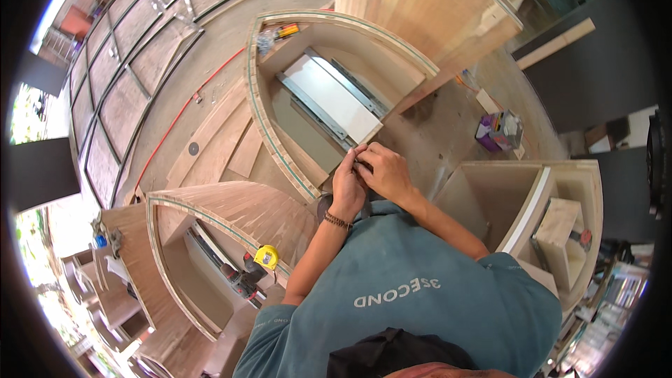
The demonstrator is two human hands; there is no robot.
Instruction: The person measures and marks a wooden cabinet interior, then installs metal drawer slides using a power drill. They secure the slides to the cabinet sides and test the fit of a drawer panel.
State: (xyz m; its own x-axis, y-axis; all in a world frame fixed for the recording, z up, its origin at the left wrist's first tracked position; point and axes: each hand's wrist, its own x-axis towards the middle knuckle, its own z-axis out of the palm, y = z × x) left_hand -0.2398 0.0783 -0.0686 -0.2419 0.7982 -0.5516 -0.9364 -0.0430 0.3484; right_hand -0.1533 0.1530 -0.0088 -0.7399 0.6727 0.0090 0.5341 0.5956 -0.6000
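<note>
My left hand [346, 183], with a dark bracelet at the wrist, meets my right hand [386, 170] in front of my body. The fingers of both are pinched together around something small and dark that I cannot make out. Just beyond them is the open end of a wooden cabinet [250, 91] with a curved edge. Inside it lies a white panel [329, 87], with metal drawer slides [318, 120] along its sides. The near end of one slide reaches almost to my left fingertips; contact cannot be told.
A second curved cabinet [162, 238] stands left, with a power drill [239, 281] and yellow tape measure [267, 257]. At right are another cabinet [595, 217] and a purple box [498, 131]. Planks [210, 140] and a red cord [168, 126] lie on the floor.
</note>
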